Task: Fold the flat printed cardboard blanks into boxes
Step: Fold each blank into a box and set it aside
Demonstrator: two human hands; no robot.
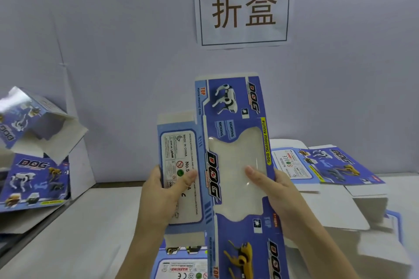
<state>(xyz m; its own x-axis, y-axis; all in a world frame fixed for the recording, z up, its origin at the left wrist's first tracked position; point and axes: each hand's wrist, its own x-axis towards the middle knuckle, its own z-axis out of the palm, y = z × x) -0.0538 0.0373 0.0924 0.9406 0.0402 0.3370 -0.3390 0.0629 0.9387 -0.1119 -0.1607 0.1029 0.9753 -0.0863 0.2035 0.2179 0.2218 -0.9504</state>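
Note:
I hold a flat blue printed cardboard blank (233,120) upright in front of me; it reads "DOG" and has a clear window in its middle. My left hand (163,197) grips its left side panel, thumb across the white label. My right hand (276,195) grips the right edge, with the thumb lying on the window film. Another flat blank (181,267) lies on the table under my forearms.
A stack of flat blanks (328,165) lies on the white table (90,233) at the right. Folded boxes (34,165) are piled at the left against the wall. A paper sign (243,9) hangs on the grey wall behind.

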